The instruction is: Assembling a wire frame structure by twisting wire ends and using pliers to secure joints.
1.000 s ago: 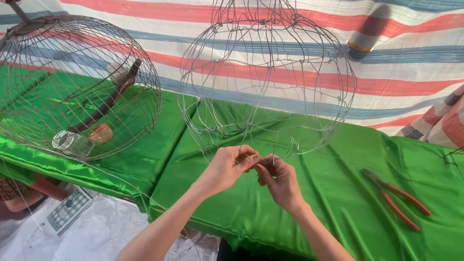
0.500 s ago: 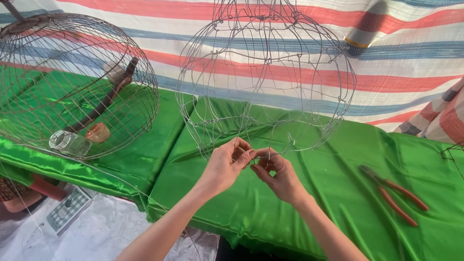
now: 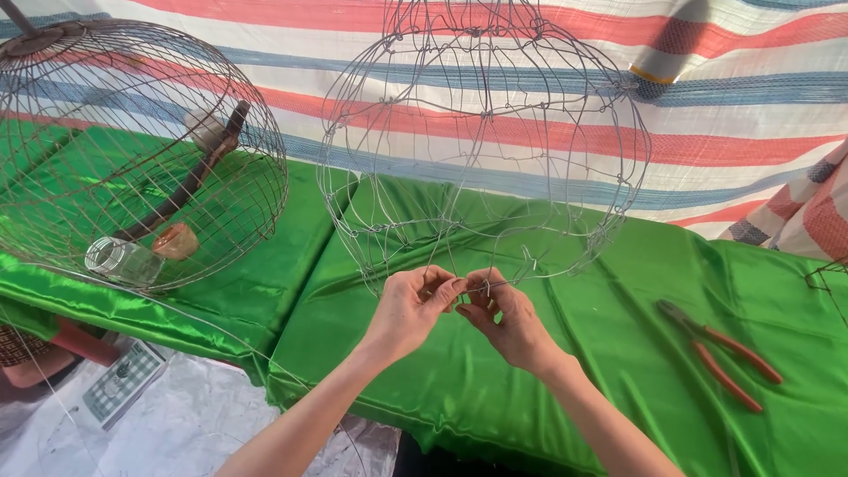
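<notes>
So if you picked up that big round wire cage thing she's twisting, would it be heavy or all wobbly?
Probably light: the unfinished wire cage is thin strands with mostly open air between them. It would likely flex and wobble, since the wires already look bent and uneven. Being rounded, it could roll on the shiny green cloth if the left hand and right hand let go.

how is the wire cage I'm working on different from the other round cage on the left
The wire cage in the middle is pale, loosely meshed and empty; the left hand and right hand pinch wire at its lower edge. The cage on the left is darker, finely meshed, untouched, and holds a branch perch, a clear jar and a small brown cup. Both are rounded and stand on green cloth.
</notes>
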